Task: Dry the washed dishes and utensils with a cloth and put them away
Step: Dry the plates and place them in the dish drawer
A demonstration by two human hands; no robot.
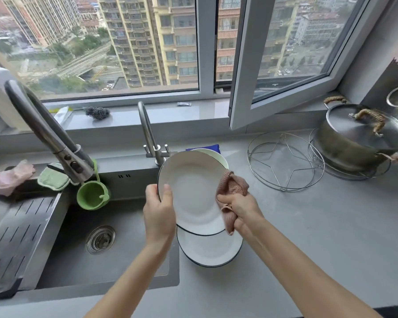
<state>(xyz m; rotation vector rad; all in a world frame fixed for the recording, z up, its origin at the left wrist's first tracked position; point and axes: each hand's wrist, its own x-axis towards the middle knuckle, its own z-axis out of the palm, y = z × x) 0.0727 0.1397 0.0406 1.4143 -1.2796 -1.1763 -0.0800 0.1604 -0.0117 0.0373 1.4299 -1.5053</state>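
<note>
Item: white plate [191, 191] with a dark rim, held tilted with its face toward the person, between the two hands and above the counter edge. Left hand [159, 210]: grips the plate's left rim, thumb on the face, fingers behind and out of sight. Right hand [239, 206]: closed round a bunched pink cloth [233, 187], which is pressed to the plate's right rim. Below both hands: second plate [209, 249] of the same kind, lying flat on the grey countertop [308, 237]. Beyond the hands, partly hidden by the held plate: a further white dish [216, 156]; whether it is a bowl or a plate cannot be told. Left of the left hand: sink [62, 255]. Well right of the right hand: wire rack [285, 161] and lidded steel pot [359, 138]. Step judged in hand: wiping the plate dry. Handling note: the left hand wants a firm hold on the rim, since a wet glazed plate probably slips. The cloth is best swept across the face, round the rim, then over the back, with the left hand turning the plate. Work over the countertop, not the sink.
</note>
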